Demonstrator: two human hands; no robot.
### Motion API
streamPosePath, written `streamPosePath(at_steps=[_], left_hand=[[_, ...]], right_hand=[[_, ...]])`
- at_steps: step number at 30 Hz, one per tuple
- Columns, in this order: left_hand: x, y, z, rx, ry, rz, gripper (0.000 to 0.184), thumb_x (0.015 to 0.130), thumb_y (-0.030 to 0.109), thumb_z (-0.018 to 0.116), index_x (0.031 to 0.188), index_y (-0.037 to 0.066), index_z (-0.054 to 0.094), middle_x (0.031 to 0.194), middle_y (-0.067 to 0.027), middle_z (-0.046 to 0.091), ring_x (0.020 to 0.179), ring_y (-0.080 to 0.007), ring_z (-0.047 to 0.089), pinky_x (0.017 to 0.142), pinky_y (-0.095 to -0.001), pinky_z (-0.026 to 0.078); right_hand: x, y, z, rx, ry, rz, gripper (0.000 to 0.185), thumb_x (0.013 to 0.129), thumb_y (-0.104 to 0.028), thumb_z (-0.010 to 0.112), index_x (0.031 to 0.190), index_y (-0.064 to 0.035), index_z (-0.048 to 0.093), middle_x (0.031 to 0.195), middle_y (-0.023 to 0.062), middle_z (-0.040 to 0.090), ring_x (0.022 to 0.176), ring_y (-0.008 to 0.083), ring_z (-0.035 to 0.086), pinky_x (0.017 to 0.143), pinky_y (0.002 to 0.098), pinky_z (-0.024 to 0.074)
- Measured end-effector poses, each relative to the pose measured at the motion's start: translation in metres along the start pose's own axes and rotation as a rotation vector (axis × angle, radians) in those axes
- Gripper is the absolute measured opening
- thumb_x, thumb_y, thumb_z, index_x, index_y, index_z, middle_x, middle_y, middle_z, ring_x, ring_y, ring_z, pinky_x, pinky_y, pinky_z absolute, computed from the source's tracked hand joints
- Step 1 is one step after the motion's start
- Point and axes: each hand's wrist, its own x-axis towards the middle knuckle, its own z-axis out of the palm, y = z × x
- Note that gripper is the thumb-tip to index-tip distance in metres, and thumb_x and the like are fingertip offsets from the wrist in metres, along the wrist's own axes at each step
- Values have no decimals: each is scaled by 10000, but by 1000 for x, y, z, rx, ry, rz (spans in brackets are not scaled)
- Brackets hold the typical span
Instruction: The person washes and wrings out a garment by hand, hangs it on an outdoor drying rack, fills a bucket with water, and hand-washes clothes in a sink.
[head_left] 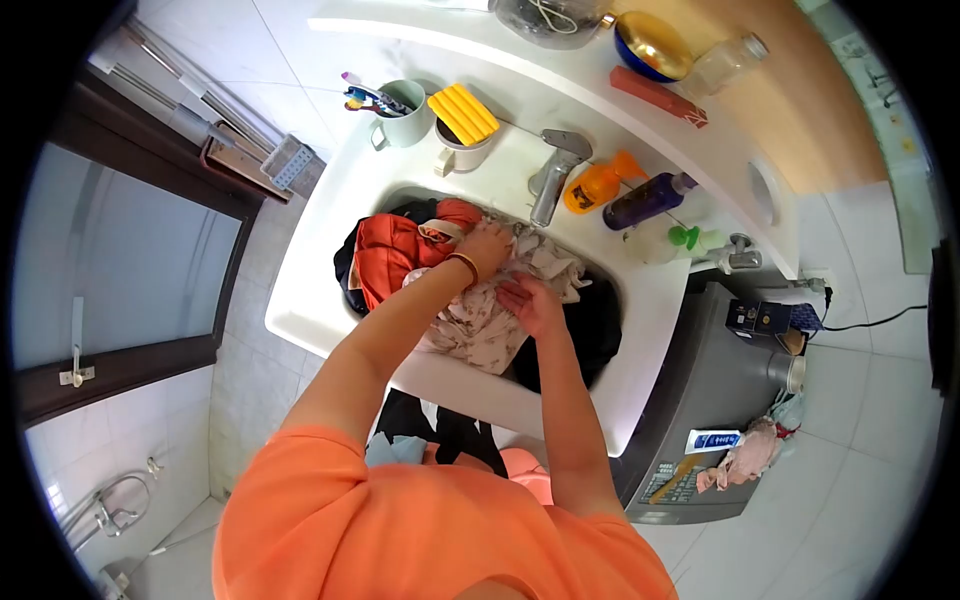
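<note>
In the head view, a pale, brown-patterned fabric bundle (pixel 470 330) is bunched in the white ceramic sink (pixel 640 385), between glossy red cloth (pixel 385 258) and black cloth (pixel 580 330). It is touched by the left hand (pixel 487 250), fingers bent, and the right hand (pixel 533 304), loosely curled; pinching cannot be confirmed. Folds could be dragged over the sink's front by hard pulling.

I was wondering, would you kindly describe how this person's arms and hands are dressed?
The short sleeves of an orange top leave both forearms bare. The left hand is ungloved, with a narrow reddish-brown band around its wrist. The right hand is ungloved too, and no band shows on that wrist.
</note>
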Motion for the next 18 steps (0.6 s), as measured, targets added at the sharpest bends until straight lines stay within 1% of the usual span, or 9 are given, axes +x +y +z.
streamPosePath(at_steps=[1,5,6,9,12,13,15,17,18], left_hand=[[0,-4,1,-52,-17,-149,172,786,166,467,893,75,566,974,-116,522,956,-289,497,781,-373,436],[20,-3,11,135,-160,-281,261,804,209,447,1001,83,562,1018,-155,551,946,-296,521,786,-378,436],[21,3,5,29,-148,-382,274,798,242,448,976,91,593,977,-147,584,857,-290,566,749,-378,450],[23,21,3,104,-118,-104,259,816,259,461,855,59,621,827,-136,600,814,-281,566,659,-415,435],[-19,90,-39,-251,83,-130,307,798,339,496,738,67,627,753,-145,593,760,-296,569,641,-429,425],[-33,113,-63,-428,181,-138,324,791,356,503,703,68,623,731,-146,592,731,-301,570,637,-426,424],[-42,131,-82,-596,236,-124,346,782,375,515,662,68,620,677,-146,585,669,-314,569,628,-419,424],[-42,138,-83,-582,157,-96,351,778,378,523,653,65,621,613,-145,575,607,-330,563,617,-413,425],[-36,135,-68,-493,236,-189,368,791,384,501,656,63,619,586,-149,568,582,-341,558,601,-412,432]], right_hand=[[10,4,-6,9,4,13,256,823,-181,488,1020,-17,494,934,163,559,853,296,559,756,380,475],[35,-1,-9,-3,18,41,325,842,-263,484,1065,-27,468,975,139,545,917,283,527,819,409,436],[33,0,-8,-8,29,53,344,846,-280,483,1083,-32,457,995,131,537,943,275,513,835,415,425],[24,-12,-2,299,-85,196,455,837,-382,491,1122,-31,442,1044,118,519,978,266,491,866,420,392],[7,-25,2,244,-452,-1,538,817,-438,508,1140,-15,428,1075,117,497,956,261,495,829,395,421],[-1,-35,12,399,-390,136,536,820,-436,505,1139,-12,426,1073,116,495,950,256,496,818,383,429],[-13,-51,31,707,-250,413,531,825,-431,500,1135,-6,424,1070,113,492,937,245,497,796,360,444],[1,-46,24,581,-214,269,485,836,-395,501,1127,-15,424,1044,94,495,926,219,496,748,338,460],[5,-38,25,502,-199,183,473,837,-385,504,1124,-16,427,1042,91,496,924,217,496,747,339,458]])
